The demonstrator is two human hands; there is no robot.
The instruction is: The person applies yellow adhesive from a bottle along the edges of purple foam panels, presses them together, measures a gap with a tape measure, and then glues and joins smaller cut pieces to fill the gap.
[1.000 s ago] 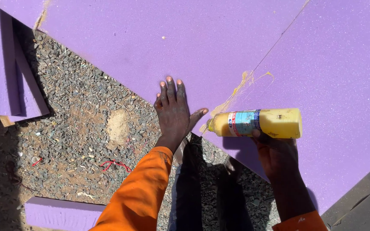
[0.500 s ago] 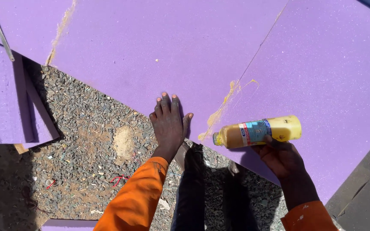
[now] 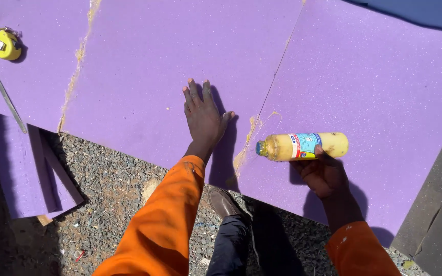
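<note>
Lying flat across most of the view: large purple foam boards (image 3: 144,66), set edge to edge on gravel ground (image 3: 103,189), with a narrow seam (image 3: 277,76) running between two of them.

Left hand (image 3: 204,117): palm down on the board just left of the seam, fingers (image 3: 194,92) spread and flat, gripping nothing. Orange sleeve (image 3: 164,225) leads back from the wrist.

Right hand (image 3: 323,174): fingers wrapped from below around a yellow glue bottle (image 3: 303,146) with a blue and white label. Bottle held on its side, nozzle pointing left toward the seam's lower end, its body over the right-hand board.

Yellowish glue residue (image 3: 246,148): streaked along the lower seam, just left of the nozzle. A second dried streak (image 3: 75,71) runs down another joint, well to the left.

Yellow tape measure (image 3: 3,45): resting on the board at upper left, well apart from both hands. A thin dark strip (image 3: 1,89) lies slantwise just beneath it.

Purple foam offcut (image 3: 21,174): on the gravel at lower left.

Brown shoe (image 3: 223,202) and dark trouser leg (image 3: 231,245): on the gravel, below the board edge, between the two arms.
</note>
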